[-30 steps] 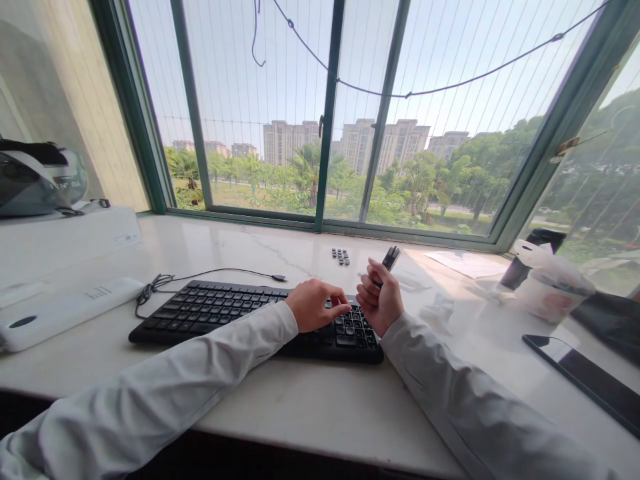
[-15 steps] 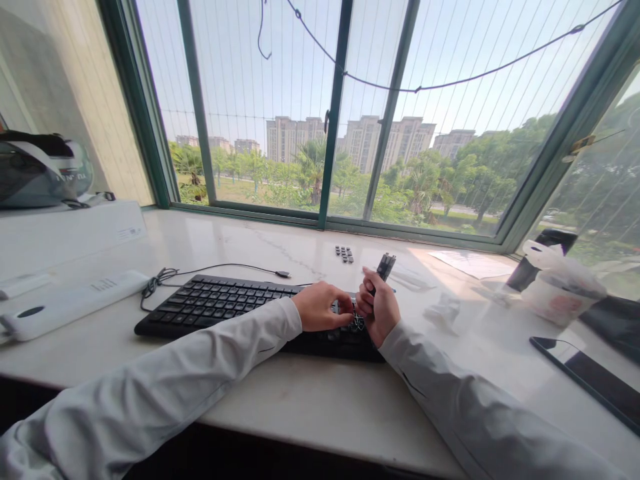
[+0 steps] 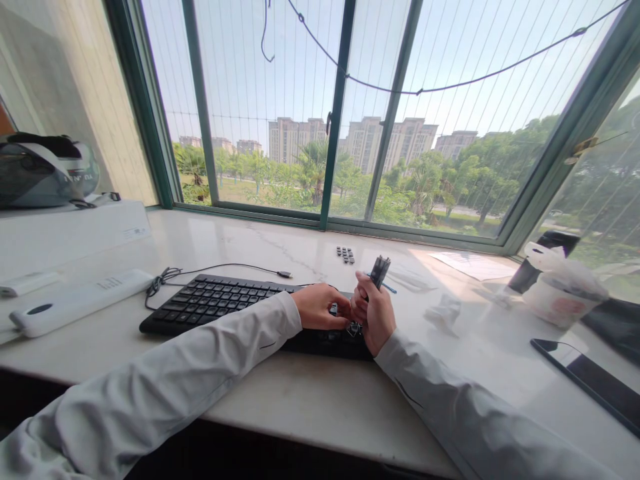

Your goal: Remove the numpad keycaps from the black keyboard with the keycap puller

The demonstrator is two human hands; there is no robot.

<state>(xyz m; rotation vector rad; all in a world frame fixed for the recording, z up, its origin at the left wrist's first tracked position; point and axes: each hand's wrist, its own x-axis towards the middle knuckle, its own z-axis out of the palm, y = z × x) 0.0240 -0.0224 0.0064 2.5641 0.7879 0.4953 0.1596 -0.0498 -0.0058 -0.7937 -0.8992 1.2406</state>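
Note:
A black keyboard point(image 3: 220, 300) lies on the pale stone sill in front of me. My left hand point(image 3: 320, 307) rests curled on its right end, fingertips down among the keys and meeting my right hand. My right hand point(image 3: 374, 312) is closed around a black key puller point(image 3: 380, 269), whose top sticks up above my fingers while its wire end points down at the keys. A small cluster of loose black keycaps point(image 3: 345, 253) sits farther back on the sill. Both arms wear white sleeves.
The keyboard's cable point(image 3: 210, 270) curls behind it. At left are a white power strip point(image 3: 80, 300), a white box point(image 3: 70, 233) and a helmet point(image 3: 45, 170). At right are a paper sheet point(image 3: 470, 263), a white bag point(image 3: 560, 287) and a dark tablet point(image 3: 590, 377).
My right hand has come down and left with the puller until it meets my left hand over the keyboard's right end. The view has shifted slightly.

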